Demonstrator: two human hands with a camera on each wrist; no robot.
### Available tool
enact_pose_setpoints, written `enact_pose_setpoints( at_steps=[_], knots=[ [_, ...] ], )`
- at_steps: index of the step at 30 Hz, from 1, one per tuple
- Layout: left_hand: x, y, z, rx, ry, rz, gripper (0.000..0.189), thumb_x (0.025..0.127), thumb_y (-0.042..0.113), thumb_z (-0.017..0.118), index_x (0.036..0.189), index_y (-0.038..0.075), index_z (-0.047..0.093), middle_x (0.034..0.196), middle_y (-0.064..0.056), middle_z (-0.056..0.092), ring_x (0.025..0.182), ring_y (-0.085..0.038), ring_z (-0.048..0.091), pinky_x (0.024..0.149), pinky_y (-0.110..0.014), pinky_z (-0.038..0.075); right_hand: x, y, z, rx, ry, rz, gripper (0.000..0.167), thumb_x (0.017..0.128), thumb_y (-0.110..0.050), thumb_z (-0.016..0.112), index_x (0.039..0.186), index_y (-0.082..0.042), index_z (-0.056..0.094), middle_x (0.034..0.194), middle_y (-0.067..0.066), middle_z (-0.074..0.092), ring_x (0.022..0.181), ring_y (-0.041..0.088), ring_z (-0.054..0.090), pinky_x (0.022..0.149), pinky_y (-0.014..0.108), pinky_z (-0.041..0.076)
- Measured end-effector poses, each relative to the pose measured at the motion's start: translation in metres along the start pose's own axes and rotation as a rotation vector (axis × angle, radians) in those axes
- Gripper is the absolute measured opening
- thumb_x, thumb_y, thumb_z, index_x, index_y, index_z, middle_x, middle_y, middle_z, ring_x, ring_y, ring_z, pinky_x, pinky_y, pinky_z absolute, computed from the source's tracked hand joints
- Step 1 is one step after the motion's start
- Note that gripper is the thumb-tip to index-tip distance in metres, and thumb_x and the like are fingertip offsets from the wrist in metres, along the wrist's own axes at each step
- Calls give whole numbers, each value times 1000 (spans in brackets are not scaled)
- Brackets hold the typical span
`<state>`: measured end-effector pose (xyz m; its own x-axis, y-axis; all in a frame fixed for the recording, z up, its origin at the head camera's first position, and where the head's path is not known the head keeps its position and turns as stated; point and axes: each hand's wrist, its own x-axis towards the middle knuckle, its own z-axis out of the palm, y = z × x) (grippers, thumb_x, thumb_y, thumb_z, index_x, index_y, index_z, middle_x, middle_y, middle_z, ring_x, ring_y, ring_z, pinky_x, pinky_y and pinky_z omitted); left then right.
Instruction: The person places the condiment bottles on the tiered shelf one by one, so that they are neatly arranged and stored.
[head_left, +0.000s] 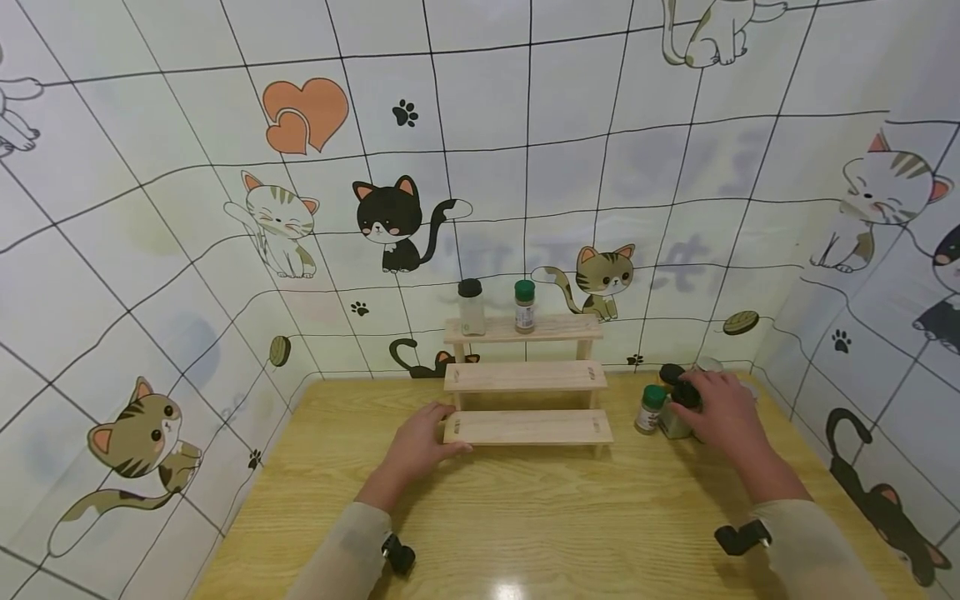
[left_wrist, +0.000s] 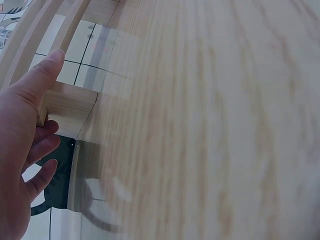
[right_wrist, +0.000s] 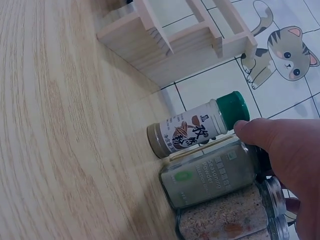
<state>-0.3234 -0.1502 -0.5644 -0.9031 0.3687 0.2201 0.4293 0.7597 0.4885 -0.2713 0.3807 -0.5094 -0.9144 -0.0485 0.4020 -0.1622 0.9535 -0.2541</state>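
A three-tier wooden spice rack (head_left: 528, 427) stands against the back of the table. At the left end of its lowest shelf, my left hand (head_left: 416, 442) grips the board, thumb on top and fingers curled below the edge in the left wrist view. Over on the right, my right hand (head_left: 723, 408) holds the black lid of a square glass jar of seasoning powder (right_wrist: 210, 175) from above. Beside that jar is a small green-capped spice bottle (right_wrist: 187, 131), my thumb tip right by its cap. A jar of coarse pinkish grains (right_wrist: 225, 215) stands on the jar's other side.
On the top tier stand a black-lidded clear jar (head_left: 471, 308) and another green-capped bottle (head_left: 524, 307). More jars cluster behind my right hand, partly hidden. A cat-printed cloth (head_left: 495, 183) encloses the wood-grain table (head_left: 525, 517) at the back and sides.
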Motion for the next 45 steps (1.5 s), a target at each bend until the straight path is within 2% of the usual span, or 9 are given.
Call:
enact_pose_setpoints(
  at_steps=[9, 16, 24, 33, 35, 37, 41, 43, 45],
  knots=[
    [0, -3, 2, 22, -9, -3, 82, 86, 60, 92, 148, 12, 67, 144, -5, 68, 136, -33, 64, 110, -57, 54, 2, -2, -4, 79, -18, 63, 60, 93, -30, 92, 134, 7, 68, 127, 35, 67, 117, 55, 53, 90, 76, 42],
    [0, -4, 3, 7, 1, -10, 80, 87, 57, 92, 148, 13, 67, 145, -4, 68, 137, -33, 63, 112, -58, 52, 4, 0, -6, 78, -33, 56, 59, 91, -29, 94, 132, 6, 70, 122, 34, 70, 116, 55, 54, 90, 75, 43],
    [0, -4, 1, 8, -12, -1, 82, 87, 58, 92, 149, 11, 66, 146, -5, 68, 138, -34, 63, 112, -58, 52, -1, 4, -3, 100, 56, -26, 53, 90, -24, 95, 129, 6, 75, 117, 32, 73, 108, 51, 58, 86, 73, 45],
    [-1, -2, -1, -8, -1, 4, 80, 87, 58, 92, 147, 12, 68, 144, -5, 68, 136, -33, 64, 112, -57, 53, -6, -3, -17, 264, 136, -36, 46, 95, -12, 89, 135, 3, 72, 128, 32, 70, 118, 54, 59, 89, 72, 48],
    [-1, -2, -1, -10, 5, 8, 79, 86, 57, 93, 145, 11, 68, 143, -5, 69, 135, -33, 65, 111, -57, 53, -6, -5, -21, 284, 156, -40, 44, 95, -10, 89, 134, 1, 73, 127, 28, 71, 115, 50, 63, 87, 63, 52],
    [-1, -2, -1, -14, 5, 6, 78, 86, 56, 93, 145, 12, 69, 143, -4, 69, 135, -33, 65, 112, -57, 53, -5, -6, -25, 309, 182, -49, 43, 94, -6, 89, 133, 0, 73, 124, 25, 72, 111, 47, 67, 87, 44, 57],
    [-1, -1, -1, -11, 3, 7, 79, 86, 56, 93, 146, 12, 68, 144, -4, 69, 136, -33, 64, 112, -57, 53, -2, -7, -32, 350, 200, -57, 44, 94, -2, 88, 135, -1, 72, 122, 20, 70, 105, 37, 68, 83, 7, 46],
    [-1, -1, -1, -17, 2, 9, 79, 86, 56, 93, 146, 12, 68, 144, -5, 68, 137, -33, 63, 112, -57, 52, -1, -8, -36, 377, 188, -56, 45, 96, -2, 86, 138, 0, 71, 124, 21, 69, 106, 33, 66, 82, 1, 43],
    [-1, 0, -1, -25, -1, 6, 78, 87, 56, 93, 147, 12, 68, 145, -4, 68, 138, -33, 63, 113, -57, 52, 0, -10, -41, 396, 182, -61, 45, 97, -1, 84, 140, 0, 70, 127, 21, 68, 108, 20, 65, 83, 0, 43]
  ],
)
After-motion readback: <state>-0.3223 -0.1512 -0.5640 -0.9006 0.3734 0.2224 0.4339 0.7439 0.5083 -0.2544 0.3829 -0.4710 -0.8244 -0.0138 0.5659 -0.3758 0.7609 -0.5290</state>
